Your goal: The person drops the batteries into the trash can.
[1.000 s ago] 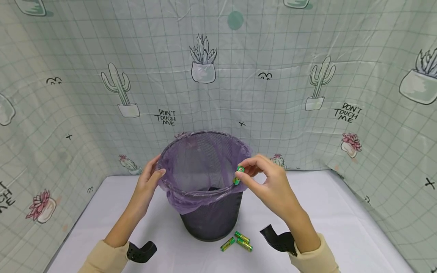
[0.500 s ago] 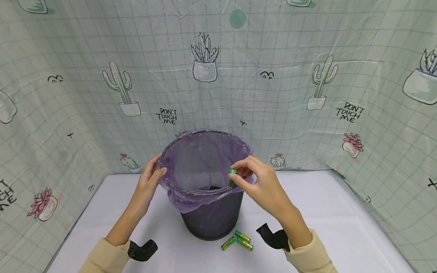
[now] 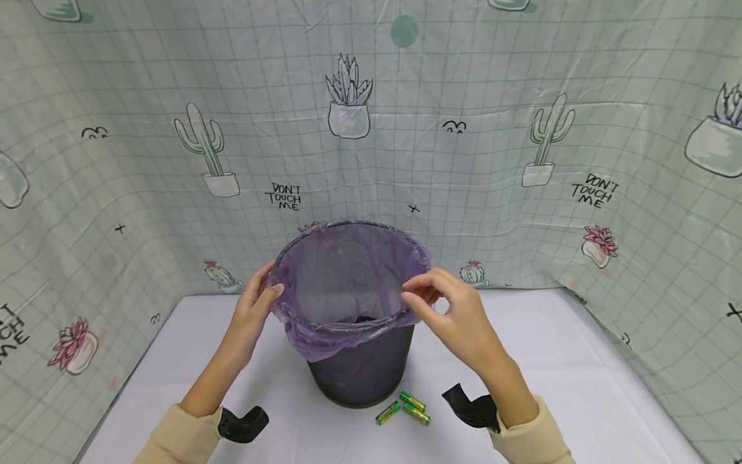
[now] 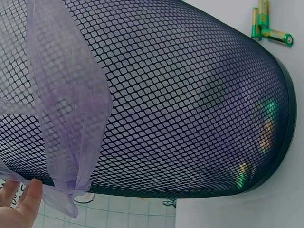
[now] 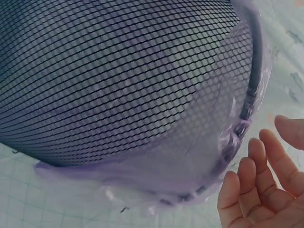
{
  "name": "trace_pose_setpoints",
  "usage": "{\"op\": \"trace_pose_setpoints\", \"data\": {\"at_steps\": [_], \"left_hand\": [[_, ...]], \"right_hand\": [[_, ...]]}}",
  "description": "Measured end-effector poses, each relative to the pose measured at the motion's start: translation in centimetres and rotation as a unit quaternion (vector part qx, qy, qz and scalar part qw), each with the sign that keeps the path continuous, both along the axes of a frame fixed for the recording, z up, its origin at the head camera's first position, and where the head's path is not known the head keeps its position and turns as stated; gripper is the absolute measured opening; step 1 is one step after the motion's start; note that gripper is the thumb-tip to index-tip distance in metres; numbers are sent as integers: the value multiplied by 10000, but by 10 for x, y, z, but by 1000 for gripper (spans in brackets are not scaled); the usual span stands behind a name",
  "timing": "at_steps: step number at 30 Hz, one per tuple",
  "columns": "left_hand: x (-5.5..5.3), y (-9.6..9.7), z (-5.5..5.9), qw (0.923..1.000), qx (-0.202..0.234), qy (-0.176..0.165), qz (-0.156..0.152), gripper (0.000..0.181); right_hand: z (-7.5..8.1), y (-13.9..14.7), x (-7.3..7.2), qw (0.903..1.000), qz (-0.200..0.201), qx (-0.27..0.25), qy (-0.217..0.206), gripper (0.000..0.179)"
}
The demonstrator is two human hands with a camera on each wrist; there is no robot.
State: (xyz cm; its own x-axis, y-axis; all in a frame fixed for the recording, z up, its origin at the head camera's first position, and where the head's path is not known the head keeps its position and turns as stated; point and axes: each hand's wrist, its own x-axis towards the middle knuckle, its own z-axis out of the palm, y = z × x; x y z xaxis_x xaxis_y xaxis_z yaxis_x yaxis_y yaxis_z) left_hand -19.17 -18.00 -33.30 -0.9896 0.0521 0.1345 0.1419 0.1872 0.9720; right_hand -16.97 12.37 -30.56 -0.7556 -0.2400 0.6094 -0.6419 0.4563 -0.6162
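A black mesh wastebasket [image 3: 359, 377] lined with a thin purple bin bag [image 3: 315, 345] stands upright in the middle of the head view. My left hand [image 3: 254, 301] holds its left rim, thumb over the bag's edge and fingers outside. At the right rim is my right hand [image 3: 452, 309], thumb and forefinger apart with nothing between them; its fingers [image 5: 259, 178] curve loosely in the right wrist view. Several green and gold batteries, such as this battery [image 3: 387, 412], lie at the basket's foot. Through the mesh, blurred green and gold shapes [image 4: 267, 135] show low inside.
A white cloth [image 3: 580, 380] covers the table. Behind and on both sides hangs a grid-patterned curtain [image 3: 481, 77] printed with cacti. Black straps, such as this strap [image 3: 243, 425], are on both wrists.
My right hand moved left over the basket's rim with a battery, let it go, and drew back slightly right. The left hand stays on the rim.
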Motion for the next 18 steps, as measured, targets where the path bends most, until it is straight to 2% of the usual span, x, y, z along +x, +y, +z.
{"op": "trace_pose_setpoints", "data": {"at_steps": [8,18], "left_hand": [[0,1,0,10000,-27,-4,12,58],[0,0,0,10000,-12,13,7,58]], "right_hand": [[-25,17,3,9987,-295,-406,-69,10],[-69,28,11,9902,-620,-258,-1222,11]]}}
